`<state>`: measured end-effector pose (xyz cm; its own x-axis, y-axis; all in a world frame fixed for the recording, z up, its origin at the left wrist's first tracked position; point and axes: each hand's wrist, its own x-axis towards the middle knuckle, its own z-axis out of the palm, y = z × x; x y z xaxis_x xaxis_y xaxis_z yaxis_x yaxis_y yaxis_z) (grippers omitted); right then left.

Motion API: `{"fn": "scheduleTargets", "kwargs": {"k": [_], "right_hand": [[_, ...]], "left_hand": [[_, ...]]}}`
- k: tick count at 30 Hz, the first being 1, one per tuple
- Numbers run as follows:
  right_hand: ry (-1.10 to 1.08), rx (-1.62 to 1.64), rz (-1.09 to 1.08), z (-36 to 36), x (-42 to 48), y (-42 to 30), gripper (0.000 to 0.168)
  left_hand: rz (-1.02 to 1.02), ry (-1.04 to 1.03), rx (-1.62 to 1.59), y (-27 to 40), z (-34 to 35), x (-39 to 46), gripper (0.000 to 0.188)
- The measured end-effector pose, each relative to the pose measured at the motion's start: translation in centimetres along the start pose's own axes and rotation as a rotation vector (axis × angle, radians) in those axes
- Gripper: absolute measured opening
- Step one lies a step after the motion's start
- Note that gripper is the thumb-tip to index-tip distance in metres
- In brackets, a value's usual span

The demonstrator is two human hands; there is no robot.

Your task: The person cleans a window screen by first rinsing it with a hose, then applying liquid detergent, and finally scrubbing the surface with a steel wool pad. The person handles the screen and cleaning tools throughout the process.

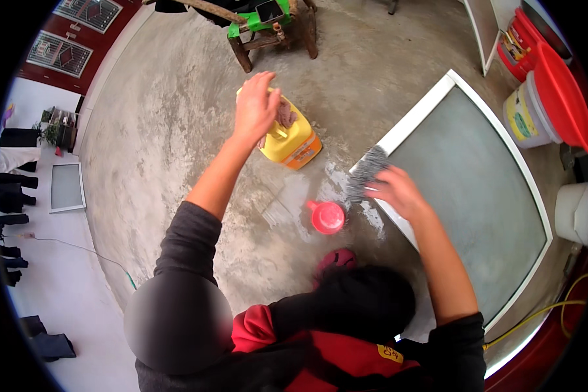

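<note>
My left hand (256, 109) is over the top of a yellow plastic jerrycan (294, 142), fingers extended; a brownish cloth (286, 114) lies on the jerrycan beside it. Whether the fingers touch either is unclear. In my right hand (399, 192) is a grey scouring pad or brush (367, 174), blurred, at the near left corner of a white-framed screen panel (470, 181). A pink cup with a handle (328, 217) stands on the wet concrete floor between my hands, with whitish suds around it.
A wooden stool (274, 36) with green trim holds a phone (269, 11). Red basins (561, 93) and a white bucket (524, 115) stand at the right, near a yellow hose (529, 321). A smaller framed screen (67, 187) leans at the left wall.
</note>
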<state>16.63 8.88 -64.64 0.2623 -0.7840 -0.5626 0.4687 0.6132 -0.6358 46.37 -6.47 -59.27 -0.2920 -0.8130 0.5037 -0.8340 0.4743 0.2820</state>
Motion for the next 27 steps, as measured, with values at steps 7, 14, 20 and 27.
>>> {"fn": "scheduleTargets", "kwargs": {"k": [7,14,20,27], "right_hand": [[-0.297,0.233,0.113,9.9,7.4,1.0,0.030],[-0.327,0.270,0.125,10.7,9.5,2.6,0.034],[-0.298,0.277,0.123,10.5,8.7,2.8,0.035],[-0.492,0.632,-0.060,2.4,4.8,2.6,0.027]], "left_hand": [[-0.081,-0.177,0.048,-0.1,2.6,-0.6,0.034],[-0.050,-0.179,0.103,0.3,2.4,-0.8,0.030],[-0.036,-0.147,0.099,-0.4,2.6,-0.9,0.027],[-0.149,0.164,-0.523,3.5,-1.0,-2.0,0.018]]}}
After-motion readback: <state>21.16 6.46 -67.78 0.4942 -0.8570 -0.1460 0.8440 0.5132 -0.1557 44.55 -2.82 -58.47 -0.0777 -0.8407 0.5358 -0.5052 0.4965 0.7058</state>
